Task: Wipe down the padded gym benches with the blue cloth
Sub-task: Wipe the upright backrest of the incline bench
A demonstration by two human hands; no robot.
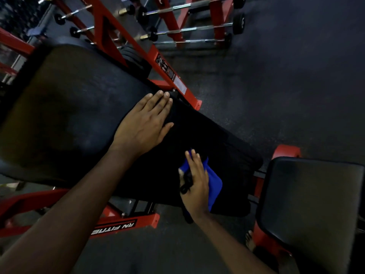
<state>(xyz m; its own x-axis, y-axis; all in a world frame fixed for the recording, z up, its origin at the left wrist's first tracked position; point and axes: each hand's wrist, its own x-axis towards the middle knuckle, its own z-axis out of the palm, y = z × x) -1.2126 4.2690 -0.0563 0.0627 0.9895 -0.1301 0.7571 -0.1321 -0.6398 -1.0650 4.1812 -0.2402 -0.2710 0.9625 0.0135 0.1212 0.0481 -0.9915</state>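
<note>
Two hands are on the long pad (69,105), which crosses my view from 10 o'clock down to 4 o'clock. The left hand (144,123) lies flat on it near the centre, fingers straight and close together, their tips at the pad's 1 o'clock edge. The right hand (195,184) sits at 5 o'clock from the left one, fingers straight and slightly spread, pressing the cloth (214,180) onto the pad's lower end. The blue cloth shows from under the palm on its 3 o'clock side. A dark object (186,184) lies along the thumb side of that hand; I cannot tell what it is, or whether the thumb holds it. A second pad (312,204) stands at 4 o'clock, just beside the long pad's end. The red frame (192,96) runs under and past the long pad. Barbells (183,29) are racked at 12 o'clock, over the dark floor (286,86). Bare toes (249,240) show at 5 o'clock, beside the second pad's red base.
</note>
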